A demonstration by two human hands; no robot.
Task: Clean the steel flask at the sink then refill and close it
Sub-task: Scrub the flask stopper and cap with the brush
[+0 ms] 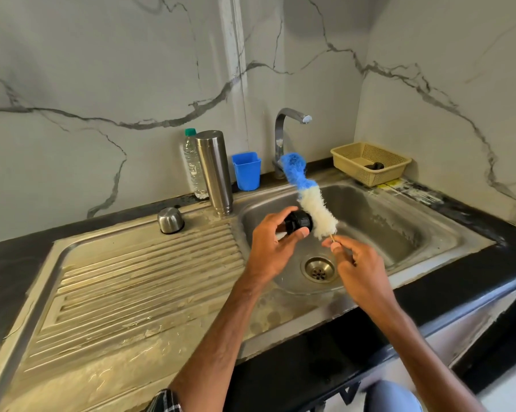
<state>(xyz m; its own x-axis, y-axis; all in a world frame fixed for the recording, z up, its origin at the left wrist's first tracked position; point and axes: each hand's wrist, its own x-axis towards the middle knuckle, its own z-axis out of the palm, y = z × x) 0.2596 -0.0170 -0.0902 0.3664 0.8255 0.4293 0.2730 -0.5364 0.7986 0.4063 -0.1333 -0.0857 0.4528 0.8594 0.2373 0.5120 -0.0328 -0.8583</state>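
Your left hand (270, 242) grips the black stopper (299, 223); your right hand (357, 263) pinches the brush (310, 203) stick. The flask (215, 171) stands far left, beside the sink (399, 230). That thin pinch could let the brush slip.

On the drainboard (131, 278) stand the steel flask (215, 171) and cup (170, 220); bottle (194, 168), blue tub (247, 171), basket (348, 165) on the counter (10, 278).

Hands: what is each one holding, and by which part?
The left hand grips the black stopper round its side. The right hand pinches the brush by its thin handle, just below the white bristles.
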